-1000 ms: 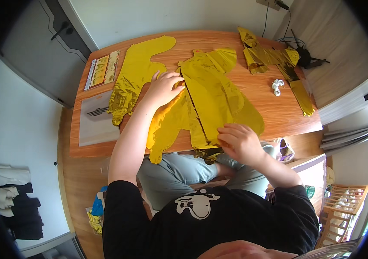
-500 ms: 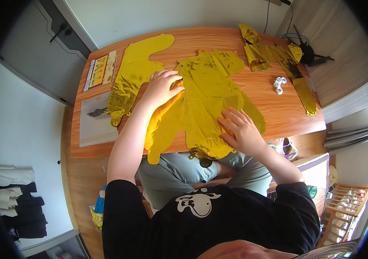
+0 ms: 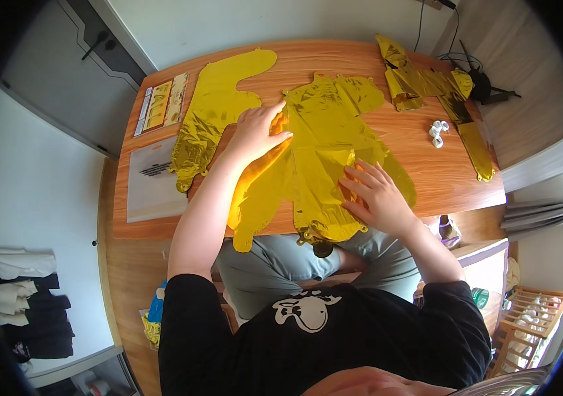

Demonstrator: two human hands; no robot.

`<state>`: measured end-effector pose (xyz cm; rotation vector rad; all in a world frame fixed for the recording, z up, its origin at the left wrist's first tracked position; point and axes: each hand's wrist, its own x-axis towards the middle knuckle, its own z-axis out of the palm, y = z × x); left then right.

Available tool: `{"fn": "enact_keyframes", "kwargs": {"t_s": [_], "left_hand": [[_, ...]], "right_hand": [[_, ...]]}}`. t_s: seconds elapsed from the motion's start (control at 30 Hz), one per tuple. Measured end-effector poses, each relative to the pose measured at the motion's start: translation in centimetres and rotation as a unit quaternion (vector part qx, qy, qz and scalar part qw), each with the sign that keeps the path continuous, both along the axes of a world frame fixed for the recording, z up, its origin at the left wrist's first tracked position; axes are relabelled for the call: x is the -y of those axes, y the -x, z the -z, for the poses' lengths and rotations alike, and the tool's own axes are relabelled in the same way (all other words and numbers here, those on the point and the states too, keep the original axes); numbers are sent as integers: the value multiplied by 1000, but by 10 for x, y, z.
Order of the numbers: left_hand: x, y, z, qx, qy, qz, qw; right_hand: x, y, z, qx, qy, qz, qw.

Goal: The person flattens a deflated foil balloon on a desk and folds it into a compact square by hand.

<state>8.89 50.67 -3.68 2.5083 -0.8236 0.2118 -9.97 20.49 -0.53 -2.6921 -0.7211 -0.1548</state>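
Lighting: bright, even daylight, strongest toward 3 o'clock, where the wall is washed pale. Glare: soft crinkled highlights across the gold foil balloon (image 3: pixel 324 155) at centre and the second foil balloon (image 3: pixel 218 112) toward 11 o'clock. Shadows: faint and short under the left hand (image 3: pixel 258 129) and right hand (image 3: pixel 377 195) on the wooden table (image 3: pixel 426 165). Distortion: strong fisheye; table edges bow, black vignette rings the frame. Focus: centre sharp; rim softened, notably clothing near 8 o'clock.

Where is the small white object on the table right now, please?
In the head view, the small white object lies on the wooden table toward the person's right, between the flattened gold foil balloon and a crumpled gold foil strip.
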Motion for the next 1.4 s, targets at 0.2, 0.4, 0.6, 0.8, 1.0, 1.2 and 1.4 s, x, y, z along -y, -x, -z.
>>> {"fn": "enact_keyframes", "kwargs": {"t_s": [0.2, 0.4, 0.6, 0.8, 1.0, 1.2, 1.4], "left_hand": [[1, 0, -3, -27, 12, 12, 999], [5, 8, -13, -12, -43, 9, 999], [5, 10, -13, -2, -60, 2, 998], [3, 7, -10, -12, -62, 6, 998], [1, 4, -12, -30, -75, 8, 997], [0, 0, -17, -97, -59, 6, 993], [-8, -2, -19, -158, -26, -31, 987]], "right_hand": [[-1, -2, 0, -5, 3, -3, 1000], [0, -2, -1, -15, -18, -2, 1000], [17, -7, -8, 16, -108, 48, 993], [41, -22, -1, 31, -96, 119, 988], [48, -26, 16, 37, -52, 97, 993], [51, -31, 11, 39, -25, 88, 995], [54, -40, 9, 35, -22, 80, 996]]}}
